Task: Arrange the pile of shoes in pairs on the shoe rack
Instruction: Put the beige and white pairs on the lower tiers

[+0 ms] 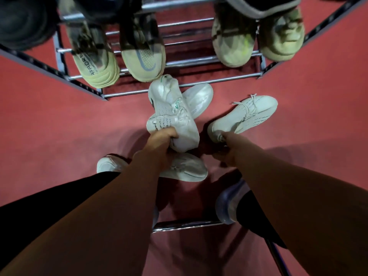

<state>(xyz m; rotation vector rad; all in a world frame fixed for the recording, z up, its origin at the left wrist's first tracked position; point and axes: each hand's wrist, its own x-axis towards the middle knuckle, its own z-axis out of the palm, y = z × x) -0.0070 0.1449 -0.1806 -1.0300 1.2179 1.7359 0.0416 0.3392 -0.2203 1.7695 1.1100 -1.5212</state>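
Observation:
My left hand [161, 140] grips a white sneaker with green marks [169, 104] by its heel end, its toe pointing toward the shoe rack [199, 83]. A second white sneaker [199, 98] lies under and behind it. My right hand [227, 148] holds a white knit sneaker with laces [245, 116] at its heel, the toe pointing right. Another white sneaker [185, 168] lies on the red floor under my left wrist. On the rack's bars sit two pale sneakers at the left [95, 62] [143, 58] and two tan ones at the right [231, 42] [282, 36].
The metal rack's dark side rails [49, 68] slant down at left and right. Dark shoes [22, 22] sit on an upper tier at top left. A chrome bar [187, 225] crosses the floor near my feet; my own shoe [229, 202] stands beside it. Red carpet [59, 126] spreads left and right.

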